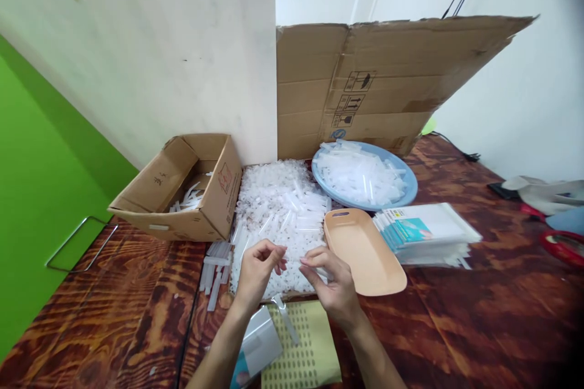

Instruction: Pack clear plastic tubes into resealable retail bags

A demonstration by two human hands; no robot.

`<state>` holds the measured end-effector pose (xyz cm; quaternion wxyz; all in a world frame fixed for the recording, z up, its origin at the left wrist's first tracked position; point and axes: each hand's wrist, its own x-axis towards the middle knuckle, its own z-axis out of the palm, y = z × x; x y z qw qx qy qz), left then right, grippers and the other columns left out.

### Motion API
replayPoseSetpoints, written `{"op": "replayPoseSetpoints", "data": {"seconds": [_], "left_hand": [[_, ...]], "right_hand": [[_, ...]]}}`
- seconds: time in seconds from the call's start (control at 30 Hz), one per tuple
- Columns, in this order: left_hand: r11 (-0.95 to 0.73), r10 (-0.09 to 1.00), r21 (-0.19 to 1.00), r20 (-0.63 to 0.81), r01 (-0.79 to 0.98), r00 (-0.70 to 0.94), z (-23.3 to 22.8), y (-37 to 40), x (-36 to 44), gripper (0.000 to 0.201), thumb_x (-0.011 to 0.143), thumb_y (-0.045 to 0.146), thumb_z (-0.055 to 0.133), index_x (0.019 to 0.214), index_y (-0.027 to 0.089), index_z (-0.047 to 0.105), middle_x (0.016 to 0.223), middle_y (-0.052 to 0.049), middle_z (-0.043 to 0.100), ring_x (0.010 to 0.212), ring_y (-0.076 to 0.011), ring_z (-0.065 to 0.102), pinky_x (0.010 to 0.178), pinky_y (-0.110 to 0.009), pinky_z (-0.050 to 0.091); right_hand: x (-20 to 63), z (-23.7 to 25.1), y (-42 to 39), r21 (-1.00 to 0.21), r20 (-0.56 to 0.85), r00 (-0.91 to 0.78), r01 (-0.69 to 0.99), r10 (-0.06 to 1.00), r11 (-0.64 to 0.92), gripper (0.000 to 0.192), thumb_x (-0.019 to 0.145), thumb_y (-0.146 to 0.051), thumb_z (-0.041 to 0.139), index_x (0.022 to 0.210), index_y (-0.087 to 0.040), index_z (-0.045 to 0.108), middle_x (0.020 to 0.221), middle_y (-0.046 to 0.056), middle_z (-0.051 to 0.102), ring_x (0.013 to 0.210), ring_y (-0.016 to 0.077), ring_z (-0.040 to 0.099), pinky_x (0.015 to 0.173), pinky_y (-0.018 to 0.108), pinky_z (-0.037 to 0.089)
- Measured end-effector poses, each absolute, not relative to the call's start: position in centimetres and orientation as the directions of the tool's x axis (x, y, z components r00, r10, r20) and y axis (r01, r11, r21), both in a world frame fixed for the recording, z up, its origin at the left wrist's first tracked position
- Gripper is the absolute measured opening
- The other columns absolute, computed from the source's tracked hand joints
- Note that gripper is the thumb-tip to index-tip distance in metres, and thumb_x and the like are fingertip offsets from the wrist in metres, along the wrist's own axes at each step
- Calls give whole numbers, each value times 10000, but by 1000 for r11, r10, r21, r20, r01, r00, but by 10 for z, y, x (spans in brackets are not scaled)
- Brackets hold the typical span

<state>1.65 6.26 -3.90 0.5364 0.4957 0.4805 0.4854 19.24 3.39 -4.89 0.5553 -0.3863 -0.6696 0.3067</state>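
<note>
While my hands meet at lower centre, my left hand [255, 270] and right hand [331, 282] pinch one clear plastic piece [292, 260] between closed fingers, just above the pile [278, 206] for easy reach.

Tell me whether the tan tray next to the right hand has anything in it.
No: the tan tray lies bare beside the right hand, while the clear plastic pieces sit in the pile and the blue dish.
</note>
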Motion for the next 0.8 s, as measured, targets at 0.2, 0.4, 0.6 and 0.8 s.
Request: {"op": "replayPoseSetpoints", "data": {"seconds": [0.2,0.4,0.6,0.8], "left_hand": [[-109,985,988,92,113,143,-33,51,9,281,856,423,743,755,167,683,660,-12,664,608,-149,616,585,-244,477],[-340,900,927,272,159,342,-30,39,2,264,913,399,686,1103,215,686,1152,-95,692,1021,-229,654,902,-339,507],[-313,893,868,131,385,430,-30,30,-1,345,1047,364,391,909,183,650,806,-50,666,751,-180,632,718,-286,498],[-167,912,894,-20,416,409,-27,24,-11,294,1020,416,455,961,189,633,840,-29,679,709,-163,641,615,-244,468]], "right_hand": [[193,-52,28,-925,323,-83,181,943,333,116,912,-307,691,976,-212,676,862,59,719,750,206,683,678,310,551],[196,-62,21,-993,111,-111,-39,988,107,258,928,-437,653,915,-186,594,666,7,662,453,113,533,440,227,420],[199,-61,16,-964,184,-126,173,975,204,219,921,-387,667,854,-181,634,734,37,675,593,159,617,540,251,485],[200,-62,14,-911,285,-189,253,940,327,129,932,-299,657,859,-195,634,819,53,698,753,198,672,691,290,524]]}}
